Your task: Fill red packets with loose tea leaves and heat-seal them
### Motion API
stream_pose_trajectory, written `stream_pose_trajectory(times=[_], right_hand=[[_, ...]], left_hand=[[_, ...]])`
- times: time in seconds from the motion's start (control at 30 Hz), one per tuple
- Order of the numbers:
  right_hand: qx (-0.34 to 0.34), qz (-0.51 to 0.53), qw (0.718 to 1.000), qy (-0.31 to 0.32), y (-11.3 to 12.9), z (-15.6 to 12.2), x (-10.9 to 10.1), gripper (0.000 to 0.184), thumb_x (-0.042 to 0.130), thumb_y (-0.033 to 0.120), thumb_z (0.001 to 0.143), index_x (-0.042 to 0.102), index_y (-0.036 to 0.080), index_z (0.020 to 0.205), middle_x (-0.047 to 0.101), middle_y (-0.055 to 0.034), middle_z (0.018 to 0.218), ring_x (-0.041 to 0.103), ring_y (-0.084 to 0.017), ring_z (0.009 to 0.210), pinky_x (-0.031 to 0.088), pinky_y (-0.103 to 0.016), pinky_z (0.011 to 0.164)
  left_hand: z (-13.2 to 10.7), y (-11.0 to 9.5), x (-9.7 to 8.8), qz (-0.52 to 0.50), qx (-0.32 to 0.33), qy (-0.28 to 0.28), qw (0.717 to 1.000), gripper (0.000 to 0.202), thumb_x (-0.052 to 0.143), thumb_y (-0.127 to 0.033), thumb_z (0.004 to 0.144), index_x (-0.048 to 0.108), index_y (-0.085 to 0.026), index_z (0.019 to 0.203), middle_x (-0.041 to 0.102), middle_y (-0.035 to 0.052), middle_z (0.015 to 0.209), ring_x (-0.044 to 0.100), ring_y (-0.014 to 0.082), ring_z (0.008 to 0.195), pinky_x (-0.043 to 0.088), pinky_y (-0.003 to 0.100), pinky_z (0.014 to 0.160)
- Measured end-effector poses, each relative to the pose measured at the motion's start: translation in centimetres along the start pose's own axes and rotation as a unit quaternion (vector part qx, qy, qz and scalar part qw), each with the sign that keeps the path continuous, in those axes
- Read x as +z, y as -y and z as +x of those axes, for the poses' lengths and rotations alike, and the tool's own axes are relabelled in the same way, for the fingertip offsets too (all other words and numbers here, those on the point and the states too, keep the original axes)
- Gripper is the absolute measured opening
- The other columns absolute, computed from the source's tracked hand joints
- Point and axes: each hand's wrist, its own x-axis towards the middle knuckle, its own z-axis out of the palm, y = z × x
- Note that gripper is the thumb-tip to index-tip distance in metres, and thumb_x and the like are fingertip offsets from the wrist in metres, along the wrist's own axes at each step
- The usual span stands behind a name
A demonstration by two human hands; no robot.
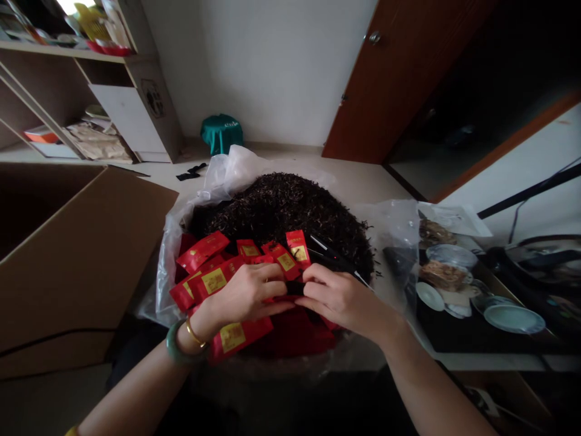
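Observation:
Both hands meet over a heap of dark loose-leaf tea point(290, 203) in a clear plastic bag point(167, 254). My left hand point(252, 290) has its fingers pinched on one side of a red tea packet point(284, 298). On the packet's other side, my right hand point(333, 297) pinches too. A dark strip shows between the fingertips; whether it is tea or the packet's mouth I cannot tell. Several red packets with gold labels point(213, 280) lie around my left hand. A dark slim tool with a pale edge point(322, 245) rests on the tea behind my right hand.
To the left stands an open cardboard box point(91, 242). On the right, a dark tray point(454, 336) carries a pale green bowl point(512, 318) and a clear container point(449, 257). A teal bag-covered object point(222, 134) sits by the wall, near a wooden door point(385, 79).

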Motion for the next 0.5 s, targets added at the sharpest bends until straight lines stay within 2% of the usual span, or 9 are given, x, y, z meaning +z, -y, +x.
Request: stream_pose_trajectory(times=[0.17, 0.3, 0.37, 0.4, 0.5], right_hand=[[-0.015, -0.048, 0.999, -0.004, 0.2, -0.1, -0.4, 0.032, 0.044, 0.028, 0.097, 0.059, 0.018, 0.070, 0.061, -0.0034, 0.081, 0.054, -0.009, 0.057, 0.041, -0.023, 0.051], [0.011, -0.034, 0.999, -0.023, 0.4, 0.0, -0.3, 0.028, 0.045, 0.026, 0.096, 0.061, 0.020, 0.074, 0.064, -0.0040, 0.082, 0.061, -0.011, 0.064, 0.048, -0.023, 0.057], [0.031, 0.000, 0.997, -0.069, 0.5, 0.1, -0.1, 0.022, 0.047, 0.026, 0.096, 0.061, 0.021, 0.080, 0.066, -0.0048, 0.085, 0.065, -0.013, 0.072, 0.052, -0.024, 0.063], [0.042, 0.024, 0.994, -0.097, 0.6, 0.1, 0.1, 0.018, 0.048, 0.026, 0.095, 0.061, 0.021, 0.082, 0.067, -0.0052, 0.086, 0.066, -0.014, 0.075, 0.053, -0.024, 0.065], [0.093, 0.113, 0.973, -0.178, 0.6, 0.3, 1.1, 0.007, 0.057, 0.026, 0.091, 0.058, 0.022, 0.086, 0.068, -0.0042, 0.085, 0.068, -0.015, 0.077, 0.056, -0.026, 0.069]], left_hand=[[-0.1, 0.0, -0.6, 0.013, -0.015, -0.005, 1.000, 0.034, 0.054, -0.034, 0.092, 0.053, -0.016, 0.063, 0.057, 0.0014, 0.070, 0.051, 0.0087, 0.056, 0.040, 0.020, 0.051], [-0.3, -0.2, -0.6, 0.012, -0.021, -0.038, 0.999, 0.022, 0.060, -0.032, 0.088, 0.056, -0.017, 0.072, 0.063, 0.0027, 0.077, 0.059, 0.0115, 0.063, 0.047, 0.022, 0.058], [-0.4, -0.5, -0.1, -0.032, -0.068, -0.086, 0.994, 0.015, 0.063, -0.032, 0.085, 0.058, -0.018, 0.088, 0.067, 0.0041, 0.085, 0.064, 0.0140, 0.073, 0.052, 0.025, 0.065], [-0.4, -0.6, 0.2, -0.063, -0.106, -0.115, 0.986, 0.020, 0.065, -0.032, 0.084, 0.057, -0.019, 0.097, 0.068, 0.0047, 0.089, 0.066, 0.0149, 0.078, 0.053, 0.025, 0.069], [-0.5, -1.0, 1.3, -0.162, -0.245, -0.187, 0.937, 0.038, 0.071, -0.035, 0.079, 0.054, -0.019, 0.108, 0.069, 0.0042, 0.090, 0.067, 0.0153, 0.081, 0.055, 0.025, 0.070]])
